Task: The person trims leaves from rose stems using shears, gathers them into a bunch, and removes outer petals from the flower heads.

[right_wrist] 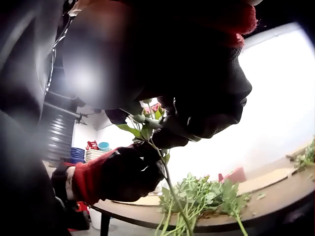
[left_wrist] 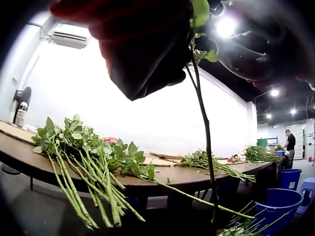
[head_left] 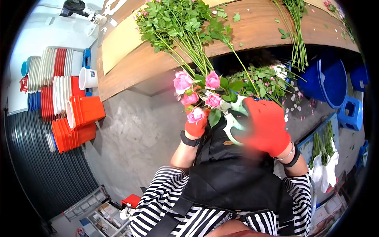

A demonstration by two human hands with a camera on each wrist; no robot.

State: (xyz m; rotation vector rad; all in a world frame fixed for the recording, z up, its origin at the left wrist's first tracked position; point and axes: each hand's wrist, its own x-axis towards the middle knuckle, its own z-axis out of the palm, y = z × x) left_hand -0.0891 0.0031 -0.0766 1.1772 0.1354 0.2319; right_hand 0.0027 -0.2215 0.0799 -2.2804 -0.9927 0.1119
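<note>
My left hand (head_left: 196,128), in a red glove with a dark palm, grips a rose spray with several pink blooms (head_left: 182,82) and green leaves. In the left wrist view its thin stem (left_wrist: 205,132) hangs down past the dark glove. Close beside the blooms, my right hand (head_left: 268,126) holds pruning shears with pale green handles (head_left: 229,129). Their metal head (head_left: 224,106) is right by the leaves under the flowers; the blades are mostly hidden there. The right wrist view has the left glove (right_wrist: 130,174) around the leafy stem, just below the right glove (right_wrist: 216,88).
Leafy cut stems (head_left: 177,23) lie on the wooden table (head_left: 130,61), their ends over its edge. More cuttings (head_left: 256,79) are heaped below. Blue bins (head_left: 325,85) and a blue stool (head_left: 350,112) stand right; stacked orange buckets (head_left: 85,112) stand left. A person (left_wrist: 290,146) is far back.
</note>
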